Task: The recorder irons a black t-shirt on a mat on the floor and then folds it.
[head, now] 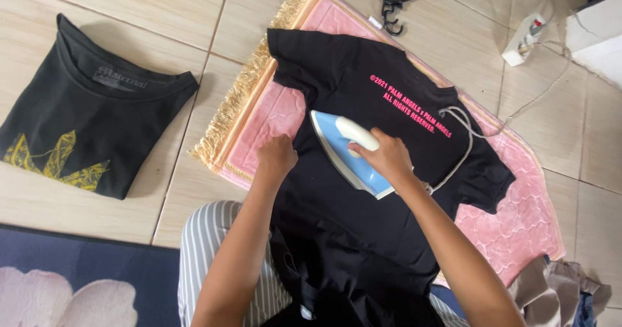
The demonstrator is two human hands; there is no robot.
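The right hand (pixel 387 153) is curled shut around the white handle of the iron (pixel 346 151), forearm running down to 5 o'clock. The left hand (pixel 276 157) is bunched, fingers pressed down on the shirt (pixel 363 191) just beside the iron at its 9 o'clock. The iron rests flat on the shirt, long axis from 10 to 4 o'clock, tip at 10. The shirt lies on a pink mat (pixel 518 217); a folded shirt (pixel 84 126) is well apart at 9 o'clock.

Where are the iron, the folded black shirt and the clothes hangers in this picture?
iron (pixel 337 147): head view, on its blue body.
folded black shirt (pixel 91 116): head view, on its middle.
clothes hangers (pixel 392 0): head view, on the hooks.
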